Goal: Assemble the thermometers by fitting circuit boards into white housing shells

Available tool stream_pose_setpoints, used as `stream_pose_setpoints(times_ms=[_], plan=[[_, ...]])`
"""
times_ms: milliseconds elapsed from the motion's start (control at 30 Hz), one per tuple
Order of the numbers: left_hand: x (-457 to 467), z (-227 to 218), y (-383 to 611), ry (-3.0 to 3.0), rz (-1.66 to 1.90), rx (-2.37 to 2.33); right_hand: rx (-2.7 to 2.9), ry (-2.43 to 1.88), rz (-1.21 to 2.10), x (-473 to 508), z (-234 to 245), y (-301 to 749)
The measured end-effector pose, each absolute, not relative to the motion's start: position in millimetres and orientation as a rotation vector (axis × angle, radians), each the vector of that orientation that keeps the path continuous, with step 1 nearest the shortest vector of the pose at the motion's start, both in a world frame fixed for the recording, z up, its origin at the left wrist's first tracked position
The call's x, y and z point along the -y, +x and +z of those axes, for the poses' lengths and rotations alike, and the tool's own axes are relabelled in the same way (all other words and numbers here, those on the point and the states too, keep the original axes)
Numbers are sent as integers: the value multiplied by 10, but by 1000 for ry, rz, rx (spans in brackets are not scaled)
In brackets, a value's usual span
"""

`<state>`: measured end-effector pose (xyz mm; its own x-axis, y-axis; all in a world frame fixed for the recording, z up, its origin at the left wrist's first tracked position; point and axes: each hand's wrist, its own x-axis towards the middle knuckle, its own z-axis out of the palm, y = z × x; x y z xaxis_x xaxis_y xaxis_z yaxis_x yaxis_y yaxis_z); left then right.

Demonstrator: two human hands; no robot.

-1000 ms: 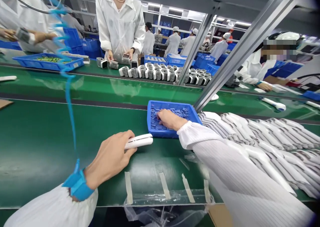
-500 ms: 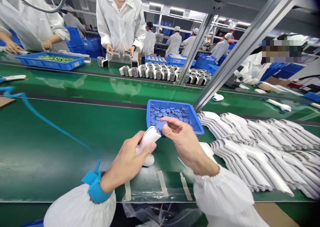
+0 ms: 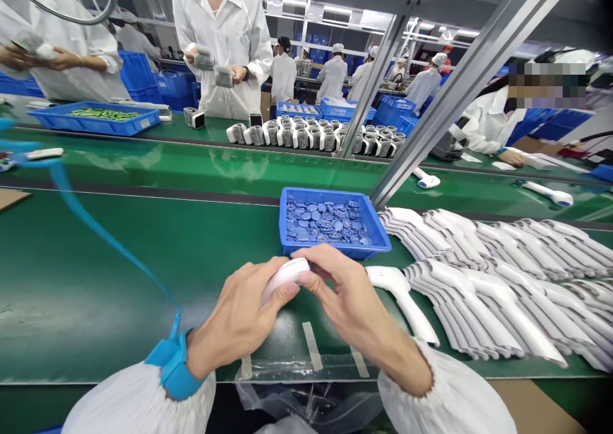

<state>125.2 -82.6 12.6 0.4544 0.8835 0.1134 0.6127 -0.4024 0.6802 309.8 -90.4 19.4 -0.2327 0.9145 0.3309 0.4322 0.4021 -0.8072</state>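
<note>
My left hand (image 3: 246, 306) is closed around a white plastic housing (image 3: 287, 276), held over the green bench in front of the blue bin. Its wrist wears a blue strap (image 3: 179, 367) with a blue cord. My right hand (image 3: 342, 287) pinches the far right end of the same housing, thumb below and fingers over the top. The blue cap seen there earlier is hidden by my fingers now. Just beyond my hands stands the blue bin (image 3: 335, 250), with many small blue caps (image 3: 318, 217) in it.
White gun-shaped housings (image 3: 479, 306) lie in overlapping rows at right, with a single one (image 3: 400, 297) nearer my right arm. A metal post (image 3: 460, 102) slants down behind the bin. Tape strips (image 3: 312, 346) hold a plastic bag at the front edge. Co-workers stand across the conveyor (image 3: 215, 166).
My right hand has brought the blue cap against the housing's end and closed over it. The housing has turned and dropped slightly. Across the line, a co-worker has lifted two grey-white parts.
</note>
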Motion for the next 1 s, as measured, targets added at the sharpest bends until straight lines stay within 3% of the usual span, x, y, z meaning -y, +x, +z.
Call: stream_pose_setpoints(times_ms=[100,200,433,567,700,867,1000], plan=[[819,40,1274,2451,684,-1300,1785,-1206,531,995,33,3074],[835,-53,1263,2566,709,-1204,1752,-1237,588,1130,-115,3122],[837,-292,1372,2092,1158,-1723,1949,-1367,545,1374,-187,3067],[703,-365,1446,2286,1147,-1748,1949,-1403,284,1401,-319,2901],[606,-340,1465,2372,1003,-1734,1853,-1439,286,1437,-440,2840],[646,-220,1416,2367,913,-1640,1673,-1482,540,1459,-413,2913],[841,-212,1329,2122,1109,-1387,1150,-1682,1199,1380,-350,3031]])
